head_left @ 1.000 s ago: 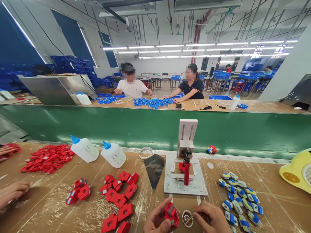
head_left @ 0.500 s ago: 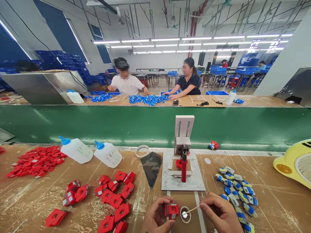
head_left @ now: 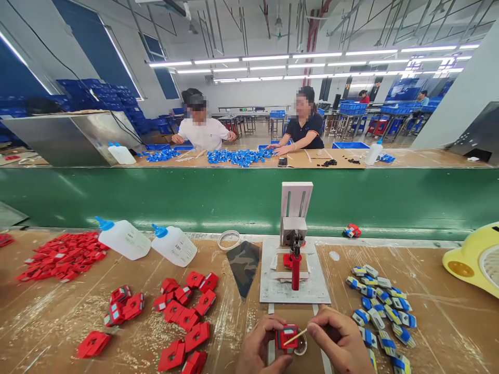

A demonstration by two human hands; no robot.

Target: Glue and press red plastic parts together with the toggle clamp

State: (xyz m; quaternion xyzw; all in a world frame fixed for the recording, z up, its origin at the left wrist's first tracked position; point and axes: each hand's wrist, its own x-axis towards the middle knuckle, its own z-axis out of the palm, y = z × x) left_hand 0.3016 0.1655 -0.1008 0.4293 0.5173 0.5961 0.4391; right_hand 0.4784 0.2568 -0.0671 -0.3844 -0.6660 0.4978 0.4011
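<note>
Red part (head_left: 286, 336), clenched in left hand (head_left: 259, 349), now meets right hand's (head_left: 338, 343) gripped stick (head_left: 295, 336).

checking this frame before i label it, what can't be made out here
- Head view: small dish, mostly hidden behind the red part and stick; contents unseen.
- Left hand and right hand: wrists cut off by the bottom edge.
- Bottle label: too small to read.
- Yellow device: cut off by the right edge.
</note>
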